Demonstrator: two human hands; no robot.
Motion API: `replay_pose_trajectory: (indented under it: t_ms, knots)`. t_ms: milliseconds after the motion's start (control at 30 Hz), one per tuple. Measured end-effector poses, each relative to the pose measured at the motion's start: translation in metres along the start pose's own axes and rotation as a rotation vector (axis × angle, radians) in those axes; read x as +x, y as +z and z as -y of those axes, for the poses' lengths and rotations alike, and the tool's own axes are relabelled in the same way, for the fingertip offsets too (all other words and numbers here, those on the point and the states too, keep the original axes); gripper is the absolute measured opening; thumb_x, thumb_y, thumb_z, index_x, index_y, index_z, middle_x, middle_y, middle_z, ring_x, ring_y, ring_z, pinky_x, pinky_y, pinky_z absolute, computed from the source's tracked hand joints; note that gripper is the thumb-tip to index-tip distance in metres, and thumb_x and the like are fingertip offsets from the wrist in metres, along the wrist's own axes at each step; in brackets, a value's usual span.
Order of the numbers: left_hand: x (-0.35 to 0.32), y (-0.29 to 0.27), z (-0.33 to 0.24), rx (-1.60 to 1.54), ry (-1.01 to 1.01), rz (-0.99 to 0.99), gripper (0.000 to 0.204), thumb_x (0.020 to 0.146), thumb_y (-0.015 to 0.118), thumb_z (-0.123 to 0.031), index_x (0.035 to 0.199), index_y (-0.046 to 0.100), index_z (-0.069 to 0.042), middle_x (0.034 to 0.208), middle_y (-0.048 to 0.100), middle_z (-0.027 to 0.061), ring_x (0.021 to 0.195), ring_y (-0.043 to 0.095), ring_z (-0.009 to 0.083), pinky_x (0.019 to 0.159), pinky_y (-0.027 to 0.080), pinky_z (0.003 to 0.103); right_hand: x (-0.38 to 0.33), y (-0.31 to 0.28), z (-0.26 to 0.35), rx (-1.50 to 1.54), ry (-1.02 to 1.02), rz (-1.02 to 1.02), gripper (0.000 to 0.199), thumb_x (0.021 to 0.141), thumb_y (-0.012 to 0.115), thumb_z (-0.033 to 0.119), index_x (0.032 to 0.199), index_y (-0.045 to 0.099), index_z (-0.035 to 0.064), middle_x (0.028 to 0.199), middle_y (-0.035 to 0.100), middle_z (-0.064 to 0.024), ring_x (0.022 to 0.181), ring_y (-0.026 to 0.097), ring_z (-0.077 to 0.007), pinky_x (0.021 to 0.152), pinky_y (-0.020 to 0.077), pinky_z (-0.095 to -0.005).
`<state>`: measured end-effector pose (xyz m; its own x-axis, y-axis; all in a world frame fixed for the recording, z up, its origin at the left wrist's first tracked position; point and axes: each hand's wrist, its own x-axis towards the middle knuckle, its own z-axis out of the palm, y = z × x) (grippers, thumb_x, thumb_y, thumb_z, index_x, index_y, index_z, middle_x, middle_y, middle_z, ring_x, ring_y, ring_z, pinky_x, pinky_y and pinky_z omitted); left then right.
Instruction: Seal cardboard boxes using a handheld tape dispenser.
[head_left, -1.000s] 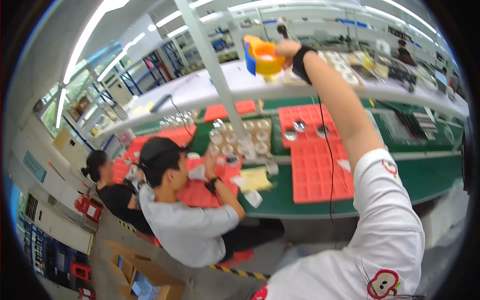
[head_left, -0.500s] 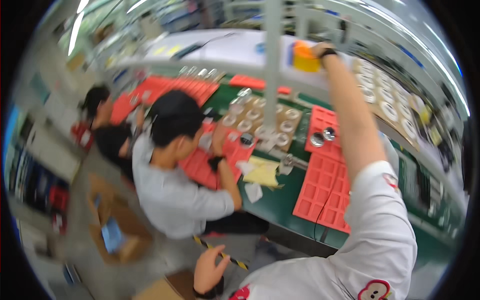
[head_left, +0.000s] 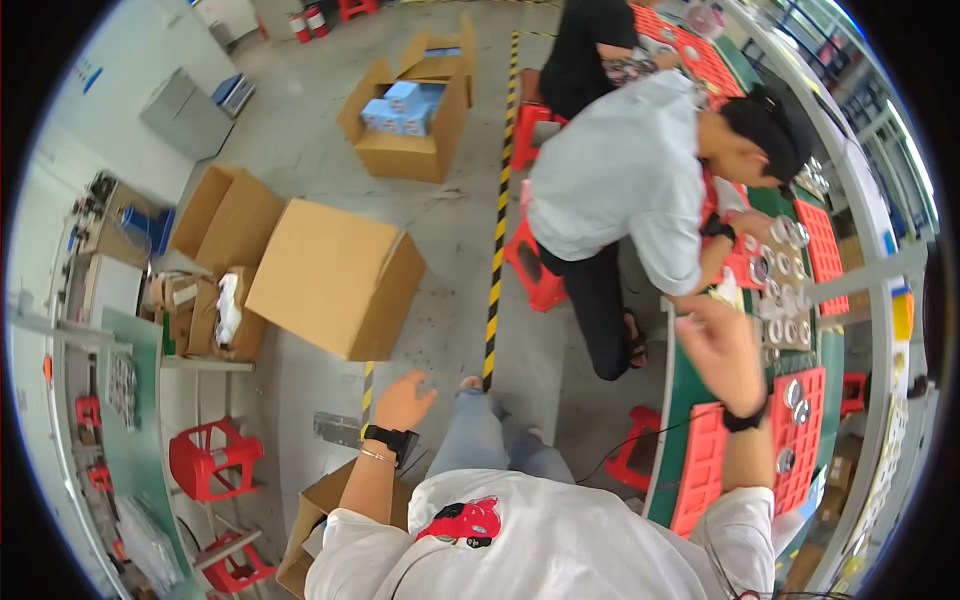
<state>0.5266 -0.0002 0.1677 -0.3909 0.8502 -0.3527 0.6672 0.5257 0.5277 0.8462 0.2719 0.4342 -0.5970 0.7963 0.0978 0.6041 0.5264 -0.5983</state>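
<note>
My left hand point(head_left: 403, 402) hangs low in front of my body, wearing a dark watch point(head_left: 390, 438) at the wrist. Its fingers are apart and it holds nothing. My right hand point(head_left: 720, 352), blurred by motion, is raised over the near edge of the green workbench point(head_left: 672, 420), its fingers loosely spread with no object visible in them. Below and beside that forearm lie red compartment trays point(head_left: 700, 460). Round shiny metal parts point(head_left: 793, 392) sit in the right-hand tray. More round parts point(head_left: 790, 330) stand on a brown board farther along the bench.
A co-worker in a grey shirt point(head_left: 625, 180) sits working at the bench; another in black point(head_left: 580, 60) is beyond. A large cardboard box point(head_left: 325, 275) stands on the floor, with an open box of blue packages point(head_left: 405, 140) behind. Red stools point(head_left: 215, 458) stand at left.
My view has swung leftward and down toward the floor. My right hand has come away from the yellow-orange bin on the shelf and down over the bench edge. My left hand stays low.
</note>
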Motion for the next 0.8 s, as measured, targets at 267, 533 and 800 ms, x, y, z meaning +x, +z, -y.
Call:
replay_pose_trajectory:
  t_ms: [267, 533, 800]
  knots:
    - [0.062, 0.047, 0.299, -0.419, -0.581, -0.528, 0.076, 0.075, 0.073, -0.030, 0.135, 0.038, 0.001, 0.127, 0.048, 0.0285, 0.116, 0.049, 0.0394, 0.095, 0.043, 0.043, 0.173, 0.411, 0.032, 0.169, -0.210, 0.441, 0.032, 0.082, 0.064, 0.031, 0.093, 0.064, 0.0010, 0.093, 0.065, -0.0181, 0.093, 0.061, -0.0324, 0.082, 0.0478, -0.0404]
    - [0.212, 0.064, 0.420, -1.184, -1.159, -0.338, 0.104, 0.078, 0.075, -0.038, 0.143, 0.009, 0.007, 0.138, 0.036, 0.0294, 0.125, 0.042, 0.0332, 0.103, 0.035, 0.038, 0.411, 0.756, -0.018, -0.398, -0.053, 0.241, 0.059, 0.073, 0.070, 0.040, 0.115, 0.060, 0.0003, 0.118, 0.060, -0.0218, 0.111, 0.054, -0.0393, 0.095, 0.0440, -0.0444]
    - [0.207, 0.100, 0.474, -1.249, -0.939, -0.651, 0.089, 0.084, 0.071, -0.029, 0.146, 0.014, -0.001, 0.144, 0.035, 0.0177, 0.130, 0.037, 0.0276, 0.108, 0.029, 0.040, 0.472, 0.851, -0.050, 0.333, 0.265, 0.993, 0.105, 0.069, 0.077, 0.041, 0.146, 0.017, 0.0049, 0.151, 0.030, -0.0122, 0.141, 0.022, -0.0259, 0.113, 0.0195, -0.0505]
